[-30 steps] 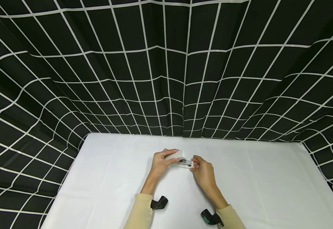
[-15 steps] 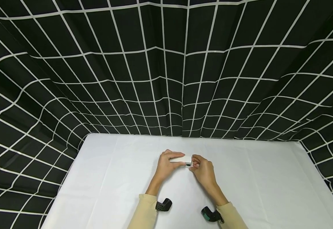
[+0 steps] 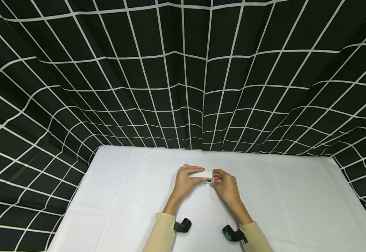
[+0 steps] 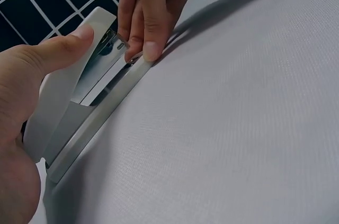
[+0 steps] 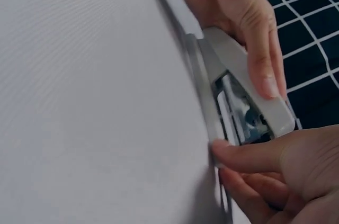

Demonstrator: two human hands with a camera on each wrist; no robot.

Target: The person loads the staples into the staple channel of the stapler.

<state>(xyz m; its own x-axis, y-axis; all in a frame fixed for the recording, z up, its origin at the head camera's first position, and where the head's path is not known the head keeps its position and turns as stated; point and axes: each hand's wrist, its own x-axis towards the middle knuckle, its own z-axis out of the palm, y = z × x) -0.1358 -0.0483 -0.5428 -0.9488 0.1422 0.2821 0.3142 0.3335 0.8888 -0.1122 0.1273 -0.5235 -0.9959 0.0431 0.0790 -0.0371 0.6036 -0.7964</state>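
Note:
A white stapler lies near the middle of the white table in the head view. My left hand holds its upper arm, with fingers on the far side and thumb on the near side. At its right end, my right hand pinches the base between thumb and fingers. The left wrist view shows the stapler's metal magazine between the raised white top cover and the base. In the right wrist view, the right thumb presses on the base's end, and the fingers curl below it.
A white cloth covers the table. Black curtains with a white grid stand behind it and along both sides. A black wrist camera sits on the left sleeve and another camera on the right one.
The stapler's top cover has swung down and right over the magazine, which showed widely a second ago. My left hand has moved slightly right with it; the right hand has stayed nearly in place.

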